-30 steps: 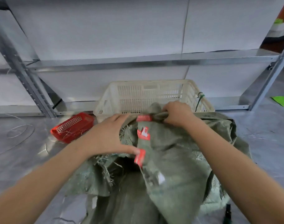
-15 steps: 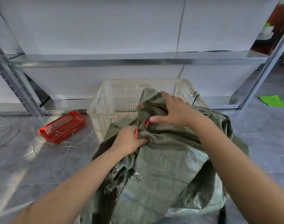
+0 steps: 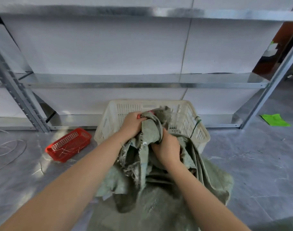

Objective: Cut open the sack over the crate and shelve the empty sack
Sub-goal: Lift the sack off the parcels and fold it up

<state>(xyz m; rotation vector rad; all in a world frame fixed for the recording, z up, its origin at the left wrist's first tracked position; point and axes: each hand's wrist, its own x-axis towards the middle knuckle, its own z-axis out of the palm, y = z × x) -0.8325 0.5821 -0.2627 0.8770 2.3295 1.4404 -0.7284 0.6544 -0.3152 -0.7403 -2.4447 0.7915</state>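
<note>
A limp green woven sack (image 3: 160,189) with frayed edges and red markings hangs bunched in front of me, its lower part draped to the floor. My left hand (image 3: 131,125) grips the sack's top fold over the crate. Lower and to the right, my right hand (image 3: 166,148) clutches a gathered wad of the same fabric. The cream plastic crate (image 3: 184,117) stands on the floor just behind the sack; its inside is mostly hidden by the fabric. Behind it runs a metal shelf (image 3: 142,80) with bare boards.
A small red mesh basket (image 3: 69,145) with scraps lies on the grey floor left of the crate. Thin loops of white string (image 3: 10,147) lie further left. A green cord (image 3: 195,125) hangs on the crate's right rim. A bright green sheet (image 3: 275,120) lies at right by the shelf post (image 3: 269,87).
Both hands have gathered the sack tighter and raised it. My left hand moved up to the top fold; my right hand dropped lower onto a wad. The view tilted up.
</note>
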